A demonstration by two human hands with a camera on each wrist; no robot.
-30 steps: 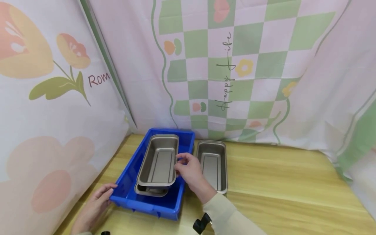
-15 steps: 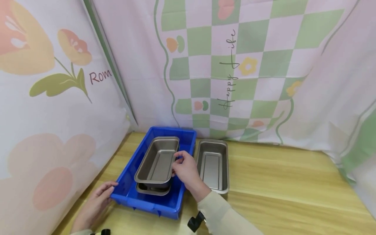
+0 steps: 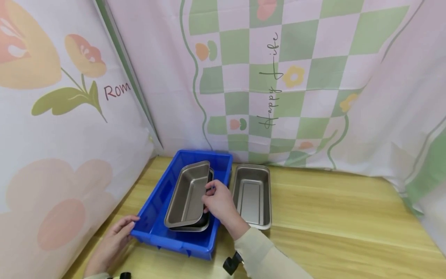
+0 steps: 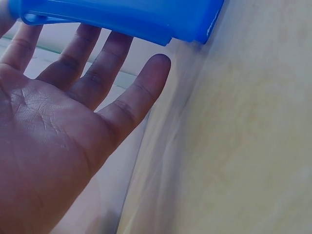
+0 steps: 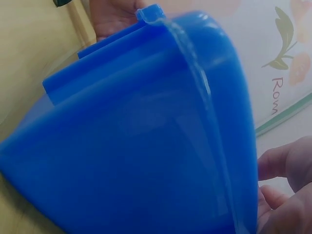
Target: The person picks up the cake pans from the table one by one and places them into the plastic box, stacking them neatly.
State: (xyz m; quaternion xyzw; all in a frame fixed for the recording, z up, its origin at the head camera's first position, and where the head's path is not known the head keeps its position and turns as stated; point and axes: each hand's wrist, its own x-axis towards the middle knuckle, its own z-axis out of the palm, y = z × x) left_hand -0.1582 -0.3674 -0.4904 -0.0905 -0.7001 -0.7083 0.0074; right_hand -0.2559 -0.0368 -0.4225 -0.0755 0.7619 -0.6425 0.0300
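Note:
My right hand (image 3: 220, 201) pinches the right rim of a grey-brown metal loaf pan (image 3: 188, 193) in the head view. The pan tilts, its right side raised, above a second loaf pan (image 3: 191, 229) in the blue plastic bin (image 3: 181, 245). The upper pan hides most of the lower one. My left hand (image 3: 116, 236) rests at the bin's near left corner; the left wrist view shows its fingers (image 4: 105, 68) fairly straight and spread against the bin (image 4: 131, 17). In the right wrist view the bin wall (image 5: 131, 141) covers the pans and part of my right hand (image 5: 287, 190).
Another loaf pan (image 3: 251, 197) stands on the wooden table (image 3: 331, 217), right of the bin. A printed white cloth (image 3: 76, 143) hangs on the left, and a green-checked curtain (image 3: 237, 77) hangs behind the bin.
My right hand has moved slightly left with the upper pan. That pan dipped toward the near left, then shifted right over the lower pan and tilted. My left hand stays at the bin's corner.

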